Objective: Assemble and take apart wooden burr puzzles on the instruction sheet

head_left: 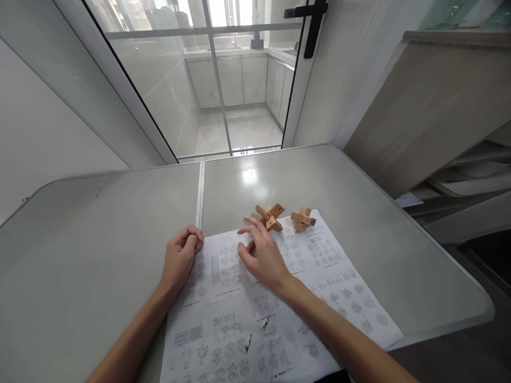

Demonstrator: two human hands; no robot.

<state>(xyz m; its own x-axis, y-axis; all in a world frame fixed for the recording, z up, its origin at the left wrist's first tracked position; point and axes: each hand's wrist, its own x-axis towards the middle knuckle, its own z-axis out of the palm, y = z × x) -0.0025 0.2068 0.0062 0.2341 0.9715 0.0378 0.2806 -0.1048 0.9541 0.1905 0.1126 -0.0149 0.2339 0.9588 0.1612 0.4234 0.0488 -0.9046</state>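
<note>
A large white sheet (235,340) printed with small grey diagrams lies under both hands. My left hand (181,255) rests at its upper left edge, fingers curled into a loose fist, with nothing showing in it. Above the upper middle of the sheet is my right hand (263,258), its fingers apart and bent, holding nothing. Just beyond its fingertips sits a wooden interlocking puzzle (270,217) with crossed bars; I cannot tell whether the fingers touch it. A second, more compact wooden puzzle (303,219) stands to the right, at the sheet's top right corner.
The pale table (120,234) has a light seam strip (200,194) across it. A glass door (215,80) with a black handle (315,26) stands beyond the far edge. At the right is a shelf unit (439,106) with papers. Two dark-and-white marks (248,343) show on the sheet.
</note>
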